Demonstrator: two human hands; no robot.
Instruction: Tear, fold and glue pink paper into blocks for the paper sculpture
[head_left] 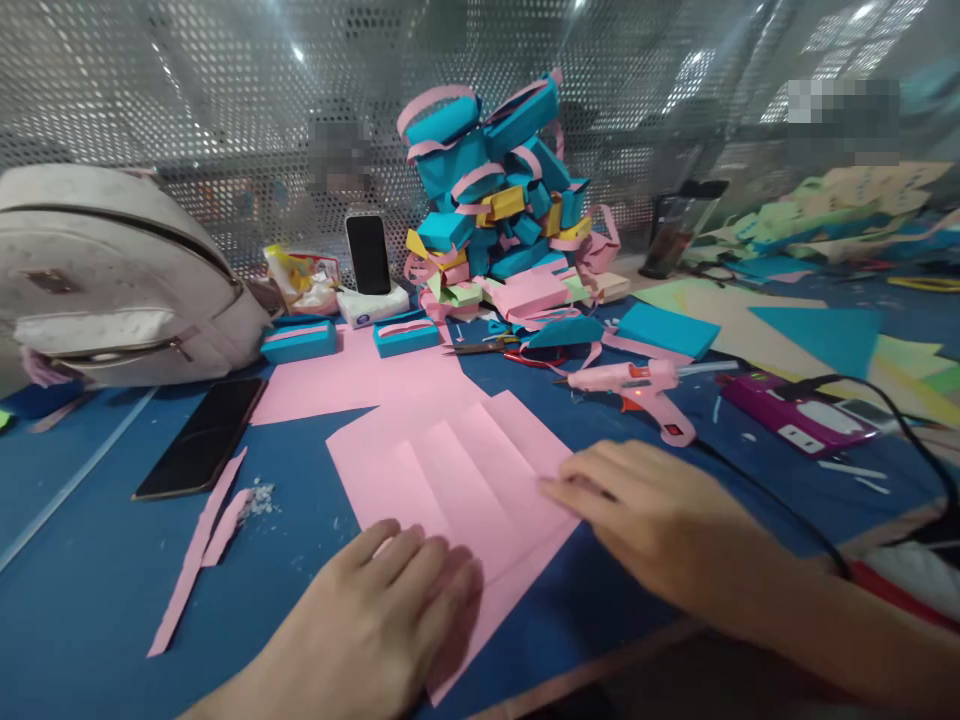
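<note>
A creased pink sheet of paper (480, 470) lies on the blue table in front of me, with several parallel fold lines running across it. My left hand (390, 610) is closed at its near left edge, fingers curled and thumb against the paper; the fingertips are partly hidden. At the right edge, my right hand (645, 510) pinches the sheet between thumb and fingers. Another flat pink sheet (360, 380) lies beyond it, partly overlapped. A pink glue gun (630, 385) rests on its side past my right hand, a small orange light showing on it.
A black phone (202, 435) and torn pink strips (199, 560) lie to the left, near a white backpack (120, 280). Blue and pink paper baskets (495, 200) are piled at the back. A purple power strip (795, 410) with a black cable sits right.
</note>
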